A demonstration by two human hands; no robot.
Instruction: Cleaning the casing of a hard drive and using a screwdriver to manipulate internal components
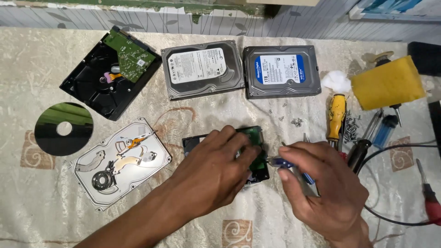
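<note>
My left hand point(216, 167) lies flat over a small black hard drive point(193, 141) with a green circuit board point(255, 137), pressing it to the table. My right hand point(321, 188) grips a small blue-handled screwdriver point(281, 162), its tip pointing left at the drive's right edge. Most of the drive is hidden under my left palm.
An opened silver drive point(120, 161) and a shiny platter disc point(63, 128) lie at left. A black drive shell with a green board point(110, 73) and two closed drives point(202, 69) point(281, 71) sit behind. Screwdrivers point(336, 115), loose screws point(352, 124), a yellow sponge point(388, 83), cotton point(336, 81) and a black cable point(390, 151) lie at right.
</note>
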